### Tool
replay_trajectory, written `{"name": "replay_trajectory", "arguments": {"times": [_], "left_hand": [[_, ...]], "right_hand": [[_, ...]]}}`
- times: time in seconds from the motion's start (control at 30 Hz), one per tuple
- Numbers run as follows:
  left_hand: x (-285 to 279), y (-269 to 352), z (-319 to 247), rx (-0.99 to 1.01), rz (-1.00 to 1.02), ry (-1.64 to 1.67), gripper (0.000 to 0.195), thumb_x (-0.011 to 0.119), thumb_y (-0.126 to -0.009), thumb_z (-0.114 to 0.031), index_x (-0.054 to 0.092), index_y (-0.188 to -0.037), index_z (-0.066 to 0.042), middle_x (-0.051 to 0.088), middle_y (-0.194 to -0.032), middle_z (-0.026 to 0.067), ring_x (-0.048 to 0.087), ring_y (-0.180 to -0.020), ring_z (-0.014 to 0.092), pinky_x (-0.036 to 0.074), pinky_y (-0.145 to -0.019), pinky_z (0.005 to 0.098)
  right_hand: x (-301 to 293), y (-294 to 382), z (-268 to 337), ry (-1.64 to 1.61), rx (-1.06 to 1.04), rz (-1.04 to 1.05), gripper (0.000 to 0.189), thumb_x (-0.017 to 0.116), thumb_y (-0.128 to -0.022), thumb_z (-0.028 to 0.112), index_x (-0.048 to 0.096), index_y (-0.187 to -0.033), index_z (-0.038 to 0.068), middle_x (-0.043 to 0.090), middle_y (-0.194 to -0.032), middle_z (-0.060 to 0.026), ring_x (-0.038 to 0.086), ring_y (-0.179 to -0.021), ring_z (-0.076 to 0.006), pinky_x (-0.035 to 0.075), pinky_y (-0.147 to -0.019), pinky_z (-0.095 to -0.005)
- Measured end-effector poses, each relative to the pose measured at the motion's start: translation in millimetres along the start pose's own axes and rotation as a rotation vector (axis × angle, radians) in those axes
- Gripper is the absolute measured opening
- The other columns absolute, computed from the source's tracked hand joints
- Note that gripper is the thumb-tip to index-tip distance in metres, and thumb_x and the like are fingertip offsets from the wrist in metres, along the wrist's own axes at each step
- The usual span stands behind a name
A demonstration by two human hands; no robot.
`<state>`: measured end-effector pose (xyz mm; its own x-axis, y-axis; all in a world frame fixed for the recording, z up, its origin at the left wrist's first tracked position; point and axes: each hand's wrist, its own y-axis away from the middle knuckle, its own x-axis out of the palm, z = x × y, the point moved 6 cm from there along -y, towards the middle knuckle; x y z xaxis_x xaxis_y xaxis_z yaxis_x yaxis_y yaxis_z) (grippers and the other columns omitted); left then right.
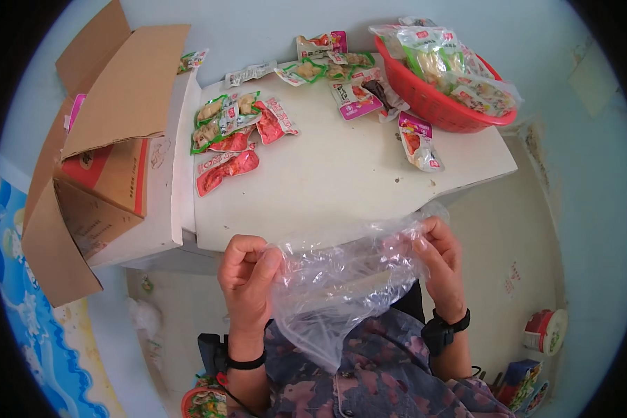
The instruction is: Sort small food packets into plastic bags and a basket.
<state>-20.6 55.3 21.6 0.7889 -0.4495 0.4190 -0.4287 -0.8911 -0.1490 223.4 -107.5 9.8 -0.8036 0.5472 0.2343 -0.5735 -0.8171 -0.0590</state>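
Note:
My left hand [251,277] pinches one upper corner of a clear plastic bag [345,287] between thumb and fingers. The opposite upper edge is pinched by my right hand [441,266]. Stretched between both hands, the crumpled bag hangs down in front of my patterned shirt, just off the near edge of the white table [313,177]. No contents can be made out in it. Vacuum-sealed snack packets [227,168] lie in a group at the table's left, nearest my left hand. Another packet [419,142] with purple printing lies at the right, beyond my right hand.
A red plastic basket [423,102] heaped with packets stands at the back right. More packets [352,94] lie near the back edge. An open cardboard box [125,89] stands at the left. Below right, a round tub [546,332] is on the floor near the wall.

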Motion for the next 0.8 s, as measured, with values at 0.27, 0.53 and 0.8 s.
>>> {"name": "replay_trajectory", "arguments": {"times": [0.27,0.53,0.8], "left_hand": [[1.0,-0.5,-8.7,0.142,0.310,-0.378,0.026,0.076,-0.084,0.006,0.065,-0.106,-0.001,0.063,-0.080,0.0023,0.056,-0.069,0.008,0.046,-0.066,0.0226],[24.1,-3.6,-1.5,-0.078,0.380,-0.091,0.093,0.088,-0.072,-0.002,0.041,-0.152,0.000,0.065,-0.109,0.0090,0.060,-0.087,0.012,0.052,-0.080,0.0260],[27.7,16.1,36.7,-0.488,0.201,0.306,0.069,0.079,-0.089,-0.019,0.048,-0.148,-0.002,0.068,-0.110,0.0112,0.063,-0.089,0.013,0.054,-0.078,0.0284]], "right_hand": [[13.1,-8.4,20.6,0.191,0.054,0.188,0.017,0.062,-0.101,0.011,0.062,-0.115,0.001,0.070,-0.103,-0.0077,0.066,-0.091,-0.0117,0.052,-0.085,-0.0257],[7.0,-14.1,19.0,0.003,-0.162,-0.196,0.013,0.055,-0.106,0.016,0.060,-0.105,0.004,0.062,-0.081,-0.0006,0.058,-0.066,-0.0067,0.047,-0.056,-0.0228],[13.2,-11.0,22.2,0.084,-0.262,-0.384,0.014,0.054,-0.107,0.018,0.059,-0.105,0.005,0.057,-0.076,0.0020,0.051,-0.057,-0.0036,0.039,-0.046,-0.0195]]}}
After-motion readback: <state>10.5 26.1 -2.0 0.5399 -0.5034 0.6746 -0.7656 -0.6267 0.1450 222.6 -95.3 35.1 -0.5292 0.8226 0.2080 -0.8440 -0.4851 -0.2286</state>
